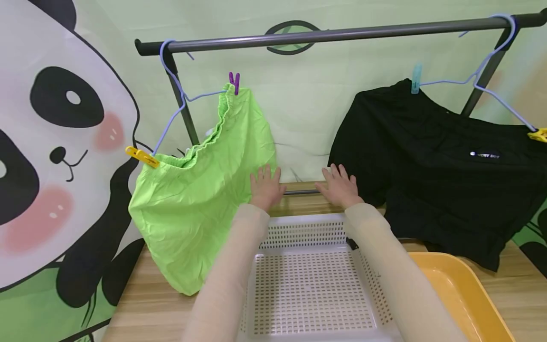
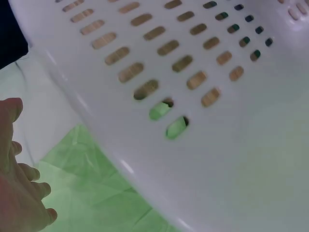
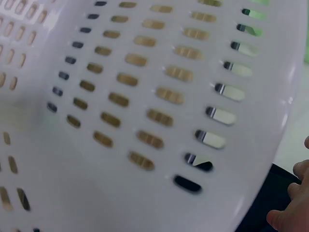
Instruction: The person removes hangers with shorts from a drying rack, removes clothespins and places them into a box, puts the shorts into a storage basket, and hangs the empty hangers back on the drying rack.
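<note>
Both hands are held out over the far edge of a white perforated basket (image 1: 307,285). My left hand (image 1: 266,189) has its fingers spread, beside the lower right side of bright green shorts (image 1: 205,190); whether it touches them I cannot tell. Spread fingers also mark my right hand (image 1: 339,186), near the left leg of black shorts (image 1: 427,152). Neither hand holds anything. The green shorts hang from a blue hanger (image 1: 183,95) by a yellow clothespin (image 1: 143,156) and a purple clothespin (image 1: 234,83). A light-blue clothespin (image 1: 416,78) and another yellow clothespin (image 1: 538,135) fasten the black shorts to a second blue hanger (image 1: 478,78).
A dark metal rail (image 1: 333,35) spans the back and carries both hangers. At the right, an orange tray (image 1: 466,289) sits on the wood-grain table (image 1: 158,294), partly behind the right sleeve. A panda-printed cloth (image 1: 47,190) covers the wall at the left.
</note>
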`<state>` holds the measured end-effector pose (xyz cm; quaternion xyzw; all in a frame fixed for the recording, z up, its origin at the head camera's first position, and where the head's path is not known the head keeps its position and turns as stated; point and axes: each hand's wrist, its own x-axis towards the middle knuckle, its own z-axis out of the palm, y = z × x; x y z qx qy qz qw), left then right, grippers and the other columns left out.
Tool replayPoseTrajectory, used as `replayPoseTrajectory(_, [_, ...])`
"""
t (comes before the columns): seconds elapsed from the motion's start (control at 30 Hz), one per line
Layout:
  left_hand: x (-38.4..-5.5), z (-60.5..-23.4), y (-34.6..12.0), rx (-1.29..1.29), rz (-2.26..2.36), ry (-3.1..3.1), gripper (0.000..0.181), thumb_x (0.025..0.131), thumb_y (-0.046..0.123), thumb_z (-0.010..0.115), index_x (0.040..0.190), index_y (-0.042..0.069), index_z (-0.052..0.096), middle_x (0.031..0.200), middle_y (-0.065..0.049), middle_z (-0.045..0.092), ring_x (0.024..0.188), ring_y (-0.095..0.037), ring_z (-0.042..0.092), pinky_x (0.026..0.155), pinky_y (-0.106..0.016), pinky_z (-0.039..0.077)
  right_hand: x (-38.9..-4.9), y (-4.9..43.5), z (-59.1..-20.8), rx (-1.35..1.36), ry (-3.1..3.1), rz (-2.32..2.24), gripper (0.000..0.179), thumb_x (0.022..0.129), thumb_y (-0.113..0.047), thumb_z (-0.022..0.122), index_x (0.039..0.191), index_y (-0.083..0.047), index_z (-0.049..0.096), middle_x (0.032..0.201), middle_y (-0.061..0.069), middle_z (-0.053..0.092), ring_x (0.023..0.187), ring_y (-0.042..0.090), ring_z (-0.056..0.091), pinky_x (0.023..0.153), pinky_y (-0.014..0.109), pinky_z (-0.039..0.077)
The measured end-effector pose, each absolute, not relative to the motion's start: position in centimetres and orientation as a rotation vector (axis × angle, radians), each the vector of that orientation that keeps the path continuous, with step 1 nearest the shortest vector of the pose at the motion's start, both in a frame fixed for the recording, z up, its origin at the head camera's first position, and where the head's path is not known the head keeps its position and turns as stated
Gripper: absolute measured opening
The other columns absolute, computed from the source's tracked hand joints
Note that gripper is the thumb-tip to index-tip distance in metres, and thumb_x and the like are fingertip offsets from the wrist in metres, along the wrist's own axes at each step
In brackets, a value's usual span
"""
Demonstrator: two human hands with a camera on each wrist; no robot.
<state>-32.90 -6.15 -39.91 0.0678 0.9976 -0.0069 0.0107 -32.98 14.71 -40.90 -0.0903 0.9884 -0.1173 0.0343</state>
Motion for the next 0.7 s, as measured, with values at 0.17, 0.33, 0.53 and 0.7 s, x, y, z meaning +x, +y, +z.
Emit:
replayPoseTrajectory(0.17, [-32.8, -39.5, -6.4, 0.283, -0.044, 3.157, 0.059, 0.092, 0.047, 0.031, 0.142, 0.022, 0.012, 0.148, -0.010, 0.010, 0.135, -0.029, 0.012, 0.107, -0.051, 0.012, -32.8, 14.7, -40.4, -0.293, 3.044, -0.347, 0.063, 0.092, -0.049, 0.031, 0.143, -0.016, 0.014, 0.149, 0.013, 0.005, 0.136, 0.033, -0.003, 0.103, 0.059, 0.007])
replayPoseTrajectory(0.33, [-32.8, -38.8, -6.4, 0.358, -0.023, 3.188, 0.059, 0.092, 0.045, 0.033, 0.142, 0.024, 0.011, 0.148, -0.009, 0.011, 0.136, -0.027, 0.012, 0.107, -0.050, 0.011, -32.8, 14.7, -40.0, -0.326, 3.047, -0.322, 0.063, 0.092, -0.049, 0.031, 0.143, -0.016, 0.014, 0.149, 0.013, 0.005, 0.136, 0.032, -0.003, 0.103, 0.060, 0.007])
replayPoseTrajectory(0.53, [-32.9, -38.5, -6.3, 0.425, -0.055, 3.197, 0.058, 0.093, 0.044, 0.032, 0.142, 0.024, 0.010, 0.149, -0.008, 0.011, 0.136, -0.026, 0.013, 0.108, -0.050, 0.009, -32.6, 14.7, -39.5, -0.371, 3.047, -0.270, 0.063, 0.092, -0.051, 0.030, 0.143, -0.017, 0.013, 0.149, 0.012, 0.004, 0.136, 0.032, -0.003, 0.103, 0.059, 0.008])
replayPoseTrajectory(0.7, [-32.5, -38.1, -6.3, 0.467, -0.069, 3.196, 0.057, 0.093, 0.043, 0.033, 0.142, 0.024, 0.011, 0.149, -0.006, 0.009, 0.136, -0.026, 0.013, 0.108, -0.049, 0.007, -32.1, 14.7, -39.1, -0.418, 3.048, -0.221, 0.063, 0.092, -0.050, 0.030, 0.143, -0.018, 0.014, 0.149, 0.011, 0.004, 0.136, 0.031, -0.002, 0.103, 0.058, 0.009])
